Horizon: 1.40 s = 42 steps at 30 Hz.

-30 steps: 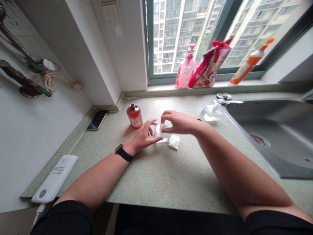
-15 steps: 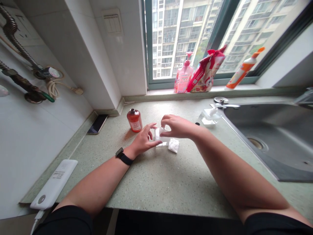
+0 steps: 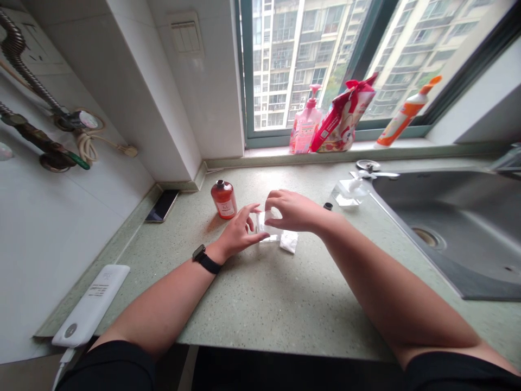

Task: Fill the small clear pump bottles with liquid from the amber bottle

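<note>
A clear square container (image 3: pixel 273 235) stands on the counter between my hands. My left hand (image 3: pixel 239 231) wraps its left side, thumb at the near face and fingers at the far side. Above it, my right hand (image 3: pixel 291 210) curls with thumb and fingers in a pinch at the container's top. Something whitish or see-through shows between those fingers, but I cannot make out what it is. A crumpled white tissue (image 3: pixel 288 242) lies against the container's near right corner. Left of the container is an amber-red bottle (image 3: pixel 224 201) with an uncapped dark neck.
A small black cap (image 3: pixel 328 206) and a clear pump bottle (image 3: pixel 348 191) are to the right, by the steel sink (image 3: pixel 448 233). A phone (image 3: pixel 163 206) and a white power bank (image 3: pixel 91 304) lie left. A pink pump bottle (image 3: pixel 305 127), red bag (image 3: pixel 344 117) and orange-white bottle (image 3: pixel 402 119) line the windowsill.
My right hand has shifted very slightly left over the container, and more of the black cap shows behind my wrist. My left hand holds its place.
</note>
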Each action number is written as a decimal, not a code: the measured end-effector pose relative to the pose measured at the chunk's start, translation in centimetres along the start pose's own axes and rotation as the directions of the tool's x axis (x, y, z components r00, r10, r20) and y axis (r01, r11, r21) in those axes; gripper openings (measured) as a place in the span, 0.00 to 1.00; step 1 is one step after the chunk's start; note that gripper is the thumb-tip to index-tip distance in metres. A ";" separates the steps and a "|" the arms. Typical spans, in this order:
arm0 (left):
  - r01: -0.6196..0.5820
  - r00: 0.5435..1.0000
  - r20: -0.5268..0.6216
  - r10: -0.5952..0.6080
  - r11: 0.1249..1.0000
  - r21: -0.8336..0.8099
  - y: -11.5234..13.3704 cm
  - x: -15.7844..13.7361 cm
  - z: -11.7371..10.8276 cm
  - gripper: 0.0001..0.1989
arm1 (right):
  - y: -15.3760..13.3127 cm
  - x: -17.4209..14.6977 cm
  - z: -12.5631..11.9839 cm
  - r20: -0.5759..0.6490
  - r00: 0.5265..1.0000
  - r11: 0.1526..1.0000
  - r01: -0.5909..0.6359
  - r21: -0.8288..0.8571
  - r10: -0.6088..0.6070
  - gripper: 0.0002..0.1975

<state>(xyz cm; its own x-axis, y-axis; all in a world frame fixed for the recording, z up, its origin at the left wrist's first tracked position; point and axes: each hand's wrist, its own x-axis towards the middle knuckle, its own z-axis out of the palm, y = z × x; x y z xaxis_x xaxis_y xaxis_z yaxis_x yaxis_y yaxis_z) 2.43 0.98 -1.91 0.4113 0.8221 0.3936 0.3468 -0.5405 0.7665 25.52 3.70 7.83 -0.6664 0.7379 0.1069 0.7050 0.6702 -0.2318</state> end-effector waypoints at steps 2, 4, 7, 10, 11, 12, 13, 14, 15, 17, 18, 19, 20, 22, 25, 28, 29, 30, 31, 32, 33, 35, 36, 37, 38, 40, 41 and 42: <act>0.001 1.000 0.001 -0.001 1.000 0.001 0.1 0.0 0.0 0.42 | -0.1 -0.1 0.0 0.009 1.000 1.000 0.011 -0.012 -0.011 0.12; 0.001 1.000 0.002 -0.001 1.000 0.000 0.1 0.0 -0.1 0.42 | 0.1 -0.1 -0.1 0.013 0.999 0.999 0.033 0.000 -0.033 0.12; -0.007 1.000 -0.004 0.007 1.000 -0.003 0.1 0.0 -0.1 0.42 | 0.4 -0.2 -0.2 0.012 0.997 0.995 0.076 0.066 -0.077 0.11; -0.010 1.000 -0.004 0.010 1.000 0.001 0.1 0.0 -0.1 0.42 | 1.0 -0.1 -0.3 0.021 0.993 0.982 0.114 0.147 -0.118 0.11; -0.009 1.000 -0.001 0.009 1.000 0.004 0.1 0.0 -0.1 0.42 | 1.1 -0.1 -0.3 0.025 0.992 0.978 0.120 0.168 -0.126 0.11; -0.009 1.000 0.002 0.009 1.000 0.007 0.0 0.0 -0.1 0.42 | 1.3 -0.1 -0.3 0.029 0.991 0.974 0.126 0.187 -0.134 0.11; -0.009 1.000 0.005 0.009 1.000 0.008 0.0 0.0 -0.1 0.42 | 1.5 -0.1 -0.3 0.032 0.990 0.970 0.131 0.206 -0.140 0.11; -0.009 1.000 0.006 0.009 1.000 0.008 -0.1 0.0 -0.1 0.42 | 1.6 0.0 -0.2 0.032 0.989 0.965 0.134 0.227 -0.145 0.12; -0.009 1.000 0.006 0.009 1.000 0.005 -0.1 0.0 -0.1 0.43 | 1.7 0.0 -0.2 0.032 0.988 0.960 0.136 0.245 -0.148 0.12; -0.010 1.000 0.003 0.010 1.000 0.001 -0.2 0.0 -0.1 0.43 | 1.7 0.1 -0.2 0.025 0.989 0.958 0.132 0.256 -0.143 0.12; -0.010 1.000 0.001 0.010 1.000 0.000 -0.2 0.0 0.0 0.43 | 1.5 0.1 -0.1 0.018 0.991 0.961 0.127 0.245 -0.135 0.11; -0.011 1.000 -0.003 0.011 1.000 -0.001 -0.2 0.0 0.0 0.43 | 1.3 0.1 -0.1 0.008 0.992 0.967 0.118 0.227 -0.123 0.09; -0.012 1.000 -0.009 0.012 1.000 -0.001 -0.2 0.0 0.0 0.43 | 1.1 0.1 -0.1 -0.002 0.994 0.974 0.106 0.201 -0.107 0.07; -0.012 1.000 -0.020 0.012 1.000 0.001 -0.2 0.0 0.0 0.43 | 0.5 0.1 0.0 -0.019 0.998 0.988 0.069 0.136 -0.067 0.06; -0.001 0.999 -0.038 0.002 1.000 0.014 0.2 0.0 0.0 0.43 | -0.4 0.1 0.3 -0.033 0.999 1.000 0.010 0.028 -0.009 0.08; 0.034 0.997 -0.077 -0.029 0.997 0.071 0.7 0.0 0.2 0.44 | -0.9 0.2 0.6 -0.050 0.999 0.999 -0.026 -0.046 0.023 0.10; 0.052 0.994 -0.096 -0.043 0.994 0.095 0.8 -0.1 0.2 0.44 | -1.0 0.3 0.6 -0.054 0.998 0.998 -0.035 -0.060 0.031 0.10; 0.070 0.992 -0.115 -0.056 0.991 0.118 1.0 -0.1 0.3 0.44 | -1.1 0.3 0.7 -0.057 0.998 0.997 -0.042 -0.070 0.038 0.10; 0.087 0.989 -0.134 -0.068 0.987 0.136 1.2 -0.2 0.4 0.44 | -1.2 0.4 0.8 -0.059 0.997 0.996 -0.049 -0.078 0.045 0.10; 0.101 0.985 -0.151 -0.078 0.984 0.150 1.3 -0.2 0.5 0.44 | -1.3 0.5 0.9 -0.061 0.997 0.995 -0.057 -0.084 0.052 0.10; 0.113 0.983 -0.164 -0.086 0.981 0.159 1.4 -0.3 0.6 0.44 | -1.4 0.5 0.9 -0.061 0.996 0.994 -0.065 -0.088 0.059 0.10; 0.126 0.979 -0.182 -0.094 0.977 0.169 1.5 -0.3 0.8 0.44 | -1.5 0.7 1.1 -0.062 0.995 0.993 -0.081 -0.091 0.075 0.10; 0.129 0.978 -0.187 -0.096 0.977 0.171 1.5 -0.3 0.8 0.44 | -1.6 0.7 1.2 -0.062 0.995 0.992 -0.090 -0.090 0.084 0.10; 0.130 0.977 -0.191 -0.097 0.977 0.172 1.5 -0.3 0.9 0.44 | -1.7 0.7 1.3 -0.062 0.994 0.991 -0.098 -0.089 0.093 0.10; 0.130 0.976 -0.194 -0.096 0.977 0.171 1.5 -0.3 0.9 0.43 | -1.8 0.7 1.3 -0.062 0.993 0.991 -0.105 -0.086 0.100 0.10; 0.131 0.974 -0.203 -0.095 0.977 0.169 1.4 -0.3 0.9 0.43 | -1.8 0.7 1.4 -0.066 0.991 0.990 -0.121 -0.078 0.116 0.09; 0.132 0.974 -0.208 -0.095 0.976 0.171 1.4 -0.3 0.9 0.43 | -1.8 0.7 1.5 -0.067 0.990 0.989 -0.129 -0.073 0.124 0.09; 0.133 0.973 -0.212 -0.095 0.976 0.174 1.4 -0.3 0.9 0.44 | -1.8 0.7 1.4 -0.067 0.989 0.988 -0.136 -0.067 0.132 0.09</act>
<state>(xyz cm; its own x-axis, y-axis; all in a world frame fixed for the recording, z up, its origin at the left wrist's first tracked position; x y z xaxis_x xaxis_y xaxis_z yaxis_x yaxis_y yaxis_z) 3.52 -0.16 -1.43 0.1885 0.8889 0.4176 0.5402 -0.4490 0.7118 23.42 2.88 6.93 -0.5498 0.8235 0.1399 0.8039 0.5671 -0.1793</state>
